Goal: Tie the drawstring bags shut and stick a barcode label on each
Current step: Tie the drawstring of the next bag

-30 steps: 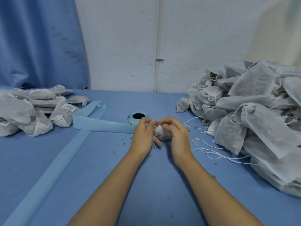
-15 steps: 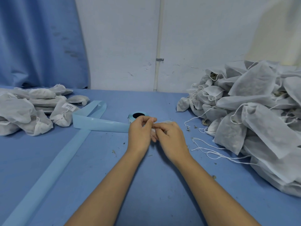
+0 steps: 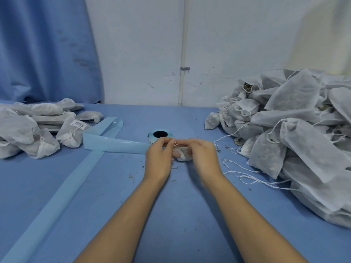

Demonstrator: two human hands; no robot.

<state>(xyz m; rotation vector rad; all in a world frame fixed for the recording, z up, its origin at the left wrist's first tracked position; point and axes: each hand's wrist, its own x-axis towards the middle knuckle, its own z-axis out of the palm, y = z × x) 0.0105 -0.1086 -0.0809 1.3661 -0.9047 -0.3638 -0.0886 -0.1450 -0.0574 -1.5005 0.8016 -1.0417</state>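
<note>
A small white drawstring bag (image 3: pixel 182 154) lies on the blue table (image 3: pixel 171 215) between my hands, mostly hidden by them. My left hand (image 3: pixel 158 156) and my right hand (image 3: pixel 201 155) meet over its gathered neck, fingertips pinching the thin white drawstring (image 3: pixel 175 143). Just behind the hands stands the blue label roll (image 3: pixel 160 135), its long backing strip (image 3: pixel 106 142) trailing left and down toward the near left corner. One labelled bag (image 3: pixel 73 132) with a barcode sticker lies at the left.
A stack of tied bags (image 3: pixel 28 128) sits at the left edge. A large heap of loose white bags (image 3: pixel 296 130) fills the right side, with stray strings (image 3: pixel 245 173) running onto the table. Dried herb crumbs dot the cloth. A white wall stands behind.
My hands stayed together over the bag, shifting slightly as the fingers work the string. The right hand has moved a little to the right and more of the bag shows between them.
</note>
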